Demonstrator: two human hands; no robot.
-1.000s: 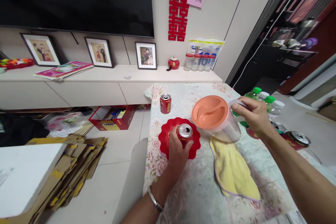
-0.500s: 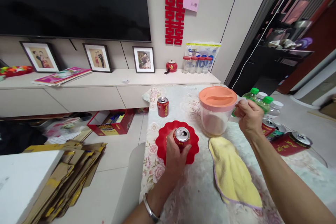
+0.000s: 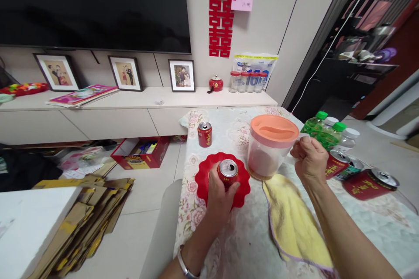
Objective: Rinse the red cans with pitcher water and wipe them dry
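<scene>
The bench (image 3: 242,235) carries everything in reach. A yellow towel (image 3: 291,218) lies on it, running from the jug's base toward the near right. The jug (image 3: 268,154), clear with an orange lid (image 3: 275,128), is right and slightly far of the left hand (image 3: 221,196); the right hand (image 3: 309,154) is nearer, closed on the handle at the jug's right side. Its long axis runs close to vertical, lid up, top leaning a little right, and the handle points right; whether the base bears on the bench or hangs just above it is hard to make out. The scalloped red plate (image 3: 242,192) is left and near of the jug. Over it stands the red can (image 3: 228,170), its long axis upright and open top facing up, with the left hand's fingers wrapped about its side from the near left. The can lies left and near of the jug, with a gap between them. Green-capped bottles (image 3: 330,137) stand beyond the right hand, and a smaller-looking far can (image 3: 205,136) stands upright beyond the plate, apart from it.
</scene>
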